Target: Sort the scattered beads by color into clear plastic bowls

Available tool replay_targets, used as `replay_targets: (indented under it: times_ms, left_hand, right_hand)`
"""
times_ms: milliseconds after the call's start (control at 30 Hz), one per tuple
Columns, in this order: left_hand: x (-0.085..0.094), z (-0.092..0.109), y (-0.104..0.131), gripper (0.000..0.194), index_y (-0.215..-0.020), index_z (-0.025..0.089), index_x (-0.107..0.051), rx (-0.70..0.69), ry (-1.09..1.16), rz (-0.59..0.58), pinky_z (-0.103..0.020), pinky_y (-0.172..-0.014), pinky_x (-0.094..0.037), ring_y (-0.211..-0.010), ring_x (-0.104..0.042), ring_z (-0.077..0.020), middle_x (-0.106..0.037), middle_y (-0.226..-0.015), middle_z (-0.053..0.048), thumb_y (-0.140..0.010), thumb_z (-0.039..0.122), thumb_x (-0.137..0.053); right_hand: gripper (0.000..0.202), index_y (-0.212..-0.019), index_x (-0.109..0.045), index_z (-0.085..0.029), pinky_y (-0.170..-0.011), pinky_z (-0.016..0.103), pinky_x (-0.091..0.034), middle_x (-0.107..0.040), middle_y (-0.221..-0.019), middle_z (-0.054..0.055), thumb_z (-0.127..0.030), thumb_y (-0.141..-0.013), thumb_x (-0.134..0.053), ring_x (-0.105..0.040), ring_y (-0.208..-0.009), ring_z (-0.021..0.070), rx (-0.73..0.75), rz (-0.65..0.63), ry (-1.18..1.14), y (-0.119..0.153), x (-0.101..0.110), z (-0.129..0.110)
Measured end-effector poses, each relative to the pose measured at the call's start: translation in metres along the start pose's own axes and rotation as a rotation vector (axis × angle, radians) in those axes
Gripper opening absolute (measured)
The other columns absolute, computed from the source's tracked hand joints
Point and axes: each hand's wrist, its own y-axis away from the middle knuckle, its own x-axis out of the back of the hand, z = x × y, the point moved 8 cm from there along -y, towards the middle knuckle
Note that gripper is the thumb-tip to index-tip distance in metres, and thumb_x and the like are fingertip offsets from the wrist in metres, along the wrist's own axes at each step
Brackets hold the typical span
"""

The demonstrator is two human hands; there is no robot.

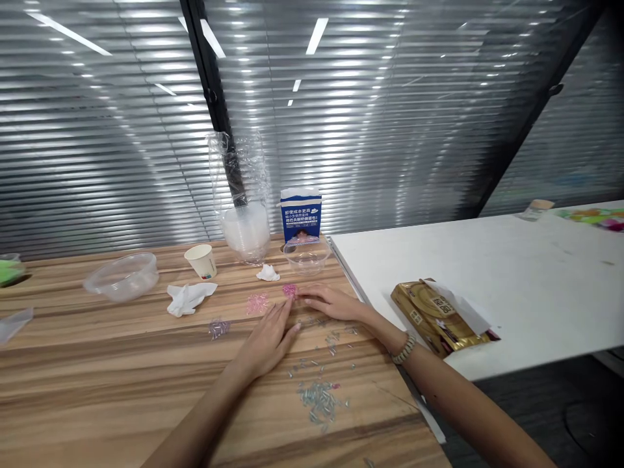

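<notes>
My left hand (270, 339) lies flat on the wooden table, its fingers stretched toward a small magenta pile of what look like tube beads (289, 290). From the other side my right hand (332, 302) reaches in, fingers extended, the tips at the same pile. Neither hand shows anything held. Just left of the magenta pile are light pink beads (257, 303), and further left a purple cluster (219, 328). Grey-blue beads (319, 401) form a larger heap nearer me, with more scattered up toward my right hand. One magenta piece (335, 386) sits at that heap's edge.
Behind the piles stand a clear bowl (307, 257), a blue box (301, 218), a plastic-wrapped stack (247, 231) and a paper cup (201, 261). Crumpled tissues (189, 299) and another bowl (124, 278) are left. A gold tissue pack (439, 315) rests on the adjoining white table (526, 279).
</notes>
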Motion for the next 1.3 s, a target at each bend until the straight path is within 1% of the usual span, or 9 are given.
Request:
replay_targets:
  times_ms: [200,300,467,600,700,800,933,1200,1300]
  left_hand:
    - [0.004,0.006,0.002,0.053,-0.143,0.023,-0.017,-0.035,0.048,0.008,-0.043,-0.109,-0.028,-0.131,-0.031,-0.0203,-0.035,-0.142,-0.007,-0.095,0.043,-0.029]
    - [0.007,0.012,0.002,0.050,-0.141,0.025,-0.022,-0.049,0.090,0.004,-0.041,-0.108,-0.031,-0.128,-0.037,-0.0197,-0.038,-0.141,-0.005,-0.095,0.041,-0.030]
    - [0.012,0.017,0.001,0.044,-0.138,0.027,-0.030,-0.049,0.148,0.024,-0.038,-0.105,-0.034,-0.123,-0.043,-0.0186,-0.045,-0.136,-0.004,-0.095,0.040,-0.031]
    - [0.012,0.020,0.003,0.043,-0.137,0.028,-0.031,-0.060,0.166,-0.006,-0.035,-0.102,-0.038,-0.117,-0.048,-0.0172,-0.052,-0.128,-0.002,-0.095,0.039,-0.033]
    - [0.012,0.025,0.004,0.040,-0.134,0.029,-0.036,-0.104,0.169,-0.026,-0.033,-0.102,-0.038,-0.117,-0.049,-0.0165,-0.053,-0.128,0.000,-0.095,0.038,-0.034]
    - [0.012,0.027,0.006,0.038,-0.132,0.028,-0.039,-0.125,0.175,-0.033,-0.031,-0.101,-0.038,-0.117,-0.049,-0.0156,-0.053,-0.128,0.001,-0.095,0.037,-0.034]
    - [0.012,0.026,0.006,0.039,-0.131,0.027,-0.041,-0.116,0.187,-0.037,-0.032,-0.098,-0.041,-0.111,-0.054,-0.0170,-0.057,-0.123,-0.001,-0.095,0.039,-0.034]
    - [0.017,0.008,0.007,0.043,-0.135,0.025,-0.036,0.016,0.244,0.081,-0.036,-0.099,-0.040,-0.111,-0.053,-0.0184,-0.061,-0.117,-0.003,-0.095,0.039,-0.031]
    - [0.017,0.012,0.009,0.042,-0.135,0.024,-0.037,-0.012,0.258,0.053,-0.038,-0.100,-0.039,-0.112,-0.053,-0.0191,-0.061,-0.116,-0.003,-0.095,0.038,-0.029]
  right_hand:
    - [0.030,-0.113,-0.058,-0.020,-0.098,0.034,-0.040,-0.061,-0.115,0.004,-0.032,-0.093,-0.039,-0.055,-0.107,0.0170,-0.055,0.066,-0.054,0.002,0.004,0.008]
    - [0.031,-0.116,-0.057,-0.020,-0.099,0.033,-0.040,-0.060,-0.118,0.005,-0.032,-0.093,-0.039,-0.054,-0.109,0.0164,-0.024,0.016,-0.094,-0.001,-0.004,0.005]
    - [0.038,-0.127,-0.049,-0.022,-0.108,0.035,-0.032,-0.049,-0.133,0.004,-0.036,-0.094,-0.035,-0.043,-0.123,0.0160,-0.033,-0.043,-0.104,-0.004,-0.009,0.001]
    - [0.037,-0.123,-0.052,-0.022,-0.105,0.034,-0.035,-0.054,-0.127,0.003,-0.037,-0.094,-0.034,-0.048,-0.119,0.0158,-0.022,0.000,-0.108,-0.002,-0.002,-0.006]
    - [0.037,-0.124,-0.052,-0.021,-0.102,0.033,-0.039,-0.057,-0.123,0.004,-0.034,-0.095,-0.033,-0.051,-0.115,0.0158,0.012,-0.072,-0.073,-0.004,-0.008,-0.011]
    - [0.040,-0.130,-0.046,-0.020,-0.104,0.036,-0.036,-0.052,-0.129,0.006,-0.032,-0.095,-0.032,-0.047,-0.120,0.0177,0.014,-0.110,0.027,-0.005,-0.014,-0.010]
    - [0.042,-0.136,-0.036,-0.023,-0.106,0.037,-0.033,-0.045,-0.136,0.003,-0.032,-0.096,-0.030,-0.042,-0.125,0.0167,0.015,-0.045,0.031,-0.004,-0.008,-0.010]
    - [0.035,-0.122,-0.052,-0.020,-0.101,0.038,-0.039,-0.057,-0.123,0.006,-0.026,-0.094,-0.034,-0.051,-0.115,0.0184,-0.055,0.160,0.090,0.009,0.014,-0.001]
    - [0.032,-0.117,-0.056,-0.019,-0.096,0.037,-0.043,-0.061,-0.116,0.006,-0.026,-0.093,-0.036,-0.055,-0.109,0.0191,-0.076,0.219,0.082,0.015,0.022,0.006]
